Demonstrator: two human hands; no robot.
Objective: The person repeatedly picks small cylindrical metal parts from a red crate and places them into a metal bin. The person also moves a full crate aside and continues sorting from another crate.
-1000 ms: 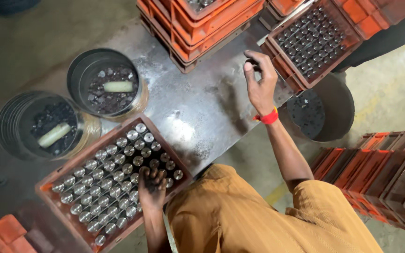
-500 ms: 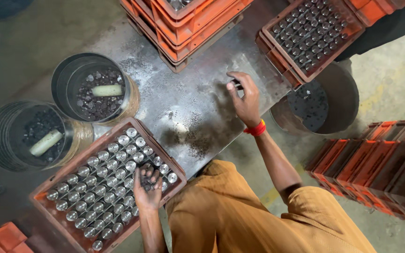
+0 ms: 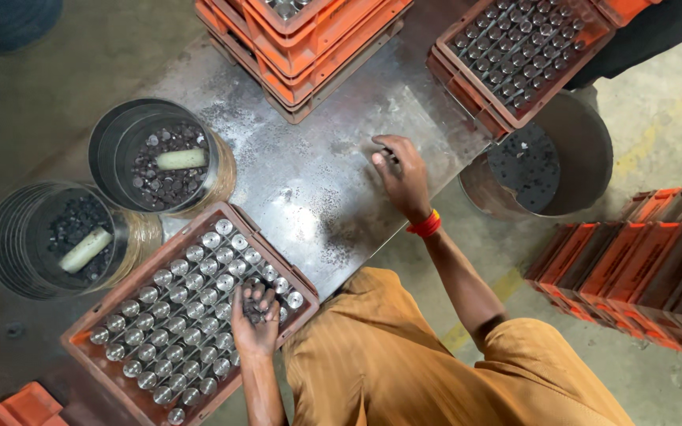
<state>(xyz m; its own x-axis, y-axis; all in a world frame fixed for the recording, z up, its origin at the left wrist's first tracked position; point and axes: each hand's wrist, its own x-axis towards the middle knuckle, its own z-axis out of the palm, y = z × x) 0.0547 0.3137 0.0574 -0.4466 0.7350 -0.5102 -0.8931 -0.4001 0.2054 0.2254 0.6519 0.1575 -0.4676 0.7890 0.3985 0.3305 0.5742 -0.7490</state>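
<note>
My left hand [image 3: 255, 319] rests cupped over the near corner of an orange tray [image 3: 88, 359] filled with several shiny round metal caps, and small dark pieces lie in its palm. My right hand [image 3: 401, 175], with a red band at the wrist, hovers over the steel table [image 3: 309, 189] with its fingers pinched on a small dark piece. A second orange tray [image 3: 515, 51] with darker metal parts stands at the far right of the table.
Two round metal tins [image 3: 159, 154] [image 3: 57, 237] with dark small parts and a pale stick each stand at the left. Stacked orange crates [image 3: 301, 39] sit at the table's far edge. A round bin [image 3: 542, 162] stands on the floor right, beside more orange crates [image 3: 641, 260].
My right hand has come back from the far right tray toward the middle of the table. My left hand has stayed on the near tray.
</note>
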